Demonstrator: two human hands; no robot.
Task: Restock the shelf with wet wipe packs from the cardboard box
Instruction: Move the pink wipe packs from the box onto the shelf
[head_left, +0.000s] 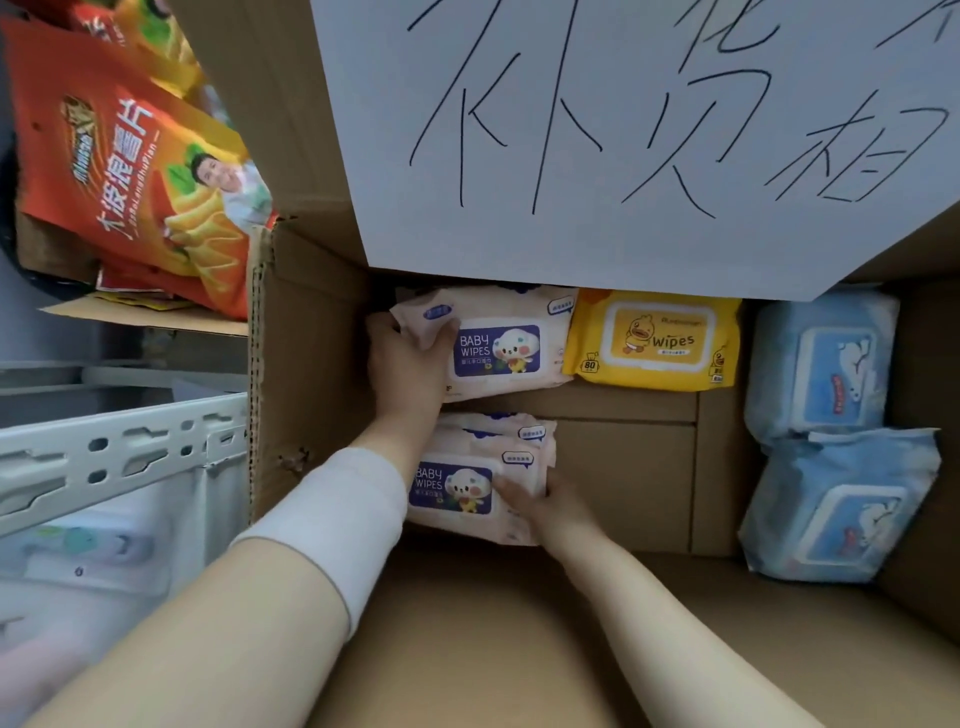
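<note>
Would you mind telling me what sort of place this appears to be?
Probably a shop aisle or stockroom: a cardboard box holding baby wipes packs, potato chip bags stacked beside it, and a slotted metal shelf rail.

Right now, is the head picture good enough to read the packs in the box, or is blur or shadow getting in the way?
Head view: labels on the upper pink pack, lower pink pack and yellow pack read sharply; the blue packs look softer; the lower left corner is blurred; the wide angle bends the shelf rail; shadow sits under the paper sign; no glare.
</note>
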